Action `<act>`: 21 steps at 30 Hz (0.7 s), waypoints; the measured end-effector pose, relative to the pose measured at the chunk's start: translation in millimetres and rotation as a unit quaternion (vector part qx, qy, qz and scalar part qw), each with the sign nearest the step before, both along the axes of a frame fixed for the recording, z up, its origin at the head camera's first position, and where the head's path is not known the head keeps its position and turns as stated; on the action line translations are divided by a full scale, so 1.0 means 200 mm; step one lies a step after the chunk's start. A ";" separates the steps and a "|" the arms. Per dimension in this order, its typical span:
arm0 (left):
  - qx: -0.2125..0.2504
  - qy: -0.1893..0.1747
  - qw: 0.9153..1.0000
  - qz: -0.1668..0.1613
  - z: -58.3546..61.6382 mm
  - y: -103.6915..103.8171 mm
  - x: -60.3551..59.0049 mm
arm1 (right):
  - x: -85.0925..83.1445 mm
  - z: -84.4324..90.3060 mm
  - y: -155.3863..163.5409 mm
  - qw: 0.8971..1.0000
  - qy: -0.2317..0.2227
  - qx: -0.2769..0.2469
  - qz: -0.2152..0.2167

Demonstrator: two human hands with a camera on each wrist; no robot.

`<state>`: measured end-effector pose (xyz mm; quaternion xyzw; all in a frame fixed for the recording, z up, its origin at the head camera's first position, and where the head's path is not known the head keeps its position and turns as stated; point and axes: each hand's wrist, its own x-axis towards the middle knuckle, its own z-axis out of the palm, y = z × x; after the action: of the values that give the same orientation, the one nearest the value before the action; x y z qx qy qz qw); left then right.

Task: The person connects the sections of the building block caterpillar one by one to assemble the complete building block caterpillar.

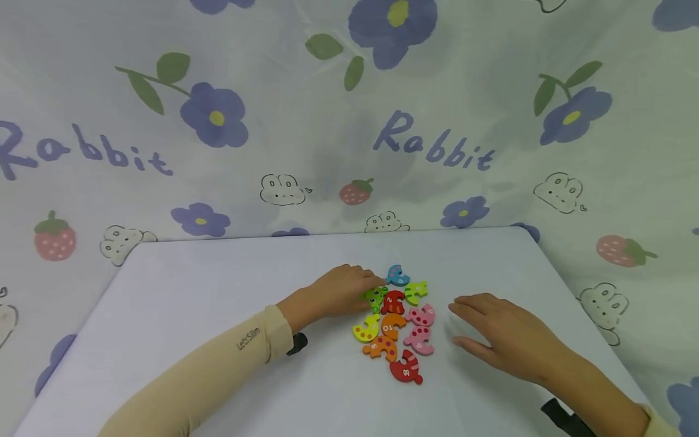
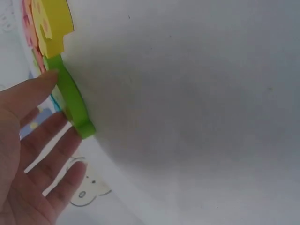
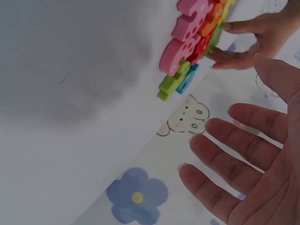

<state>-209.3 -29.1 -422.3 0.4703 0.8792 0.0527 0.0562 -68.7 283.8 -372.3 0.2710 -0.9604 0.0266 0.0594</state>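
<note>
My left hand [image 1: 345, 290] pinches a green animal-shaped number piece [image 2: 70, 91] with thumb and fingertips at the left edge of a cluster of wooden pieces. Beside that piece lie a red piece marked 2 [image 1: 393, 302] and a yellow dotted piece [image 1: 366, 328]. A blue piece [image 1: 397, 276] sits just past the left fingertips, with a light green piece [image 1: 416, 292] to its right. My right hand [image 1: 505, 331] is held apart on the cluster's right, fingers extended and holding nothing. Nearest to it are two pink pieces, the upper [image 1: 421, 315] and the lower [image 1: 419, 340].
An orange piece marked 10 [image 1: 392, 326] lies mid-cluster, another orange piece [image 1: 380, 348] below it, and a red striped piece marked 8 [image 1: 406, 368] at the near end. The white table [image 1: 218, 285] meets a patterned cloth backdrop [image 1: 306, 139] at its far edge.
</note>
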 end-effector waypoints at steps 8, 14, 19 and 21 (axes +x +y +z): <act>-0.046 0.038 0.998 -0.007 0.02 -0.03 0.00 | 0.00 -0.02 0.01 1.000 0.001 0.009 -0.006; -0.068 0.052 0.996 0.031 -0.01 -0.10 0.01 | 0.00 -0.03 0.01 1.000 0.005 0.006 -0.002; -0.075 0.049 0.994 0.070 -0.03 -0.16 0.02 | 0.01 -0.04 0.01 1.000 -0.002 0.008 -0.010; -0.073 0.031 0.993 0.092 -0.02 -0.19 0.03 | 0.01 -0.04 0.01 1.000 -0.006 0.011 -0.015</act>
<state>-202.4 -66.8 -426.7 0.3832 0.9216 -0.0217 0.0582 -67.6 286.5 -381.0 0.2575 -0.9648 0.0163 0.0512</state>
